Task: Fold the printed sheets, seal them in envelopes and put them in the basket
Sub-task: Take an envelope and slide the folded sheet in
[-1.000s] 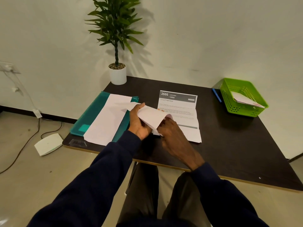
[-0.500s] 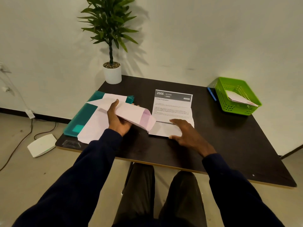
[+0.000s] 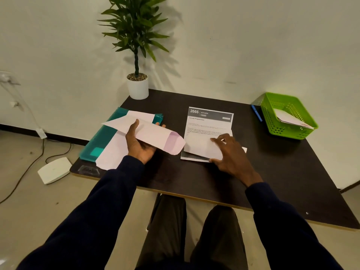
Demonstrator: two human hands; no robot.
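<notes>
My left hand (image 3: 138, 144) holds a long white envelope (image 3: 153, 134) above the table, its flap end open and pointing right. A printed sheet (image 3: 208, 123) headed "2666 KITCHEN" lies on the dark table (image 3: 282, 172), its lower part folded up. My right hand (image 3: 229, 152) grips that folded lower part between thumb and fingers. A green basket (image 3: 272, 121) stands at the far right corner with envelopes in it.
A teal folder (image 3: 103, 137) with more white envelopes (image 3: 111, 154) on it lies at the left edge. A potted plant (image 3: 137, 86) stands at the back. A blue pen (image 3: 256, 113) lies beside the basket. A white box (image 3: 54, 170) and cables are on the floor.
My hands came apart: the left kept the envelope and drew it leftward, while the right went onto the printed sheet and took hold of its folded lower part.
</notes>
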